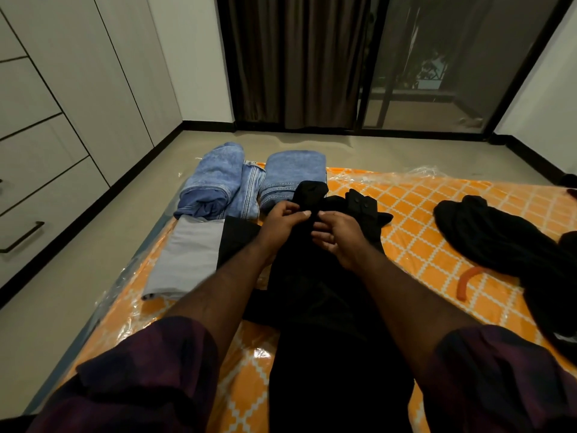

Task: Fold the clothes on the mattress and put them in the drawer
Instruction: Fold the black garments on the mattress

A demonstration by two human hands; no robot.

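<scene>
A black shirt [321, 292] lies lengthwise in front of me on the orange patterned mattress [418, 214], its buttoned collar end farthest from me. My left hand [285, 218] and my right hand [335, 237] meet near the collar, each pinching the black cloth between thumb and fingers. Folded blue jeans [293, 176] and a rolled blue garment [212, 182] sit at the mattress's far left corner. A folded grey garment [187, 254] lies left of the shirt. A crumpled black garment [499, 242] lies at the right.
White drawers with a black handle [23, 239] line the left wall across a strip of floor. An orange curved object [468, 279] lies on the mattress at the right. Dark curtains [299, 60] and a glass door stand beyond the mattress.
</scene>
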